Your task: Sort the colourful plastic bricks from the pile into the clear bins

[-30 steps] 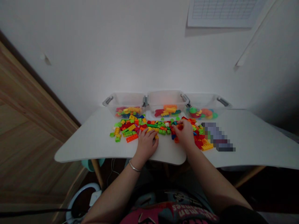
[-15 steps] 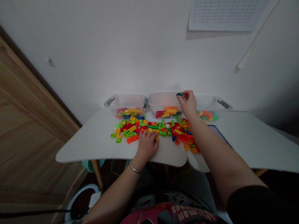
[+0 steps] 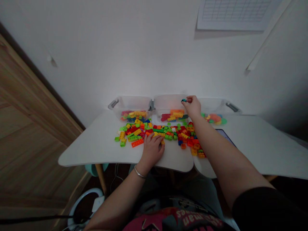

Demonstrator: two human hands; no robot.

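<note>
At the lower edge of the frame is a dark shirt with pink and white print point(image 3: 178, 221), and in the lower right a black short sleeve point(image 3: 260, 205); on the left wrist, below the centre, sits a thin silver-coloured bracelet point(image 3: 139, 173); the left hand point(image 3: 153, 149) lies palm down at the near edge of the brick heap, with the fingers a little spread and bent, touching yellow bricks; if it grips any of them, I cannot tell.

Under it is a white smooth surface point(image 3: 89, 147) with rounded corners; across its middle spreads a loose heap of small plastic bricks in red, orange, yellow, green and blue point(image 3: 137, 131); right of the heap, partly behind the right forearm, lies a flat dark-edged device point(image 3: 227, 136).

Farther, in the centre of the frame, three clear plastic boxes stand in a row: the left box point(image 3: 127, 102) and the middle box point(image 3: 168, 101) contain bricks, the right box point(image 3: 214, 106) rounded coloured pieces; the right hand point(image 3: 193, 106) is raised at the right end of the middle box, its fingertips closed narrowly around a small teal plastic piece point(image 3: 183, 100); whether this piece is above the box or in front of it, I cannot tell.

Behind all is a pale plain wall point(image 3: 120, 48); on it, upper right, hangs a white paper sheet with a printed grid point(image 3: 235, 16).
</note>
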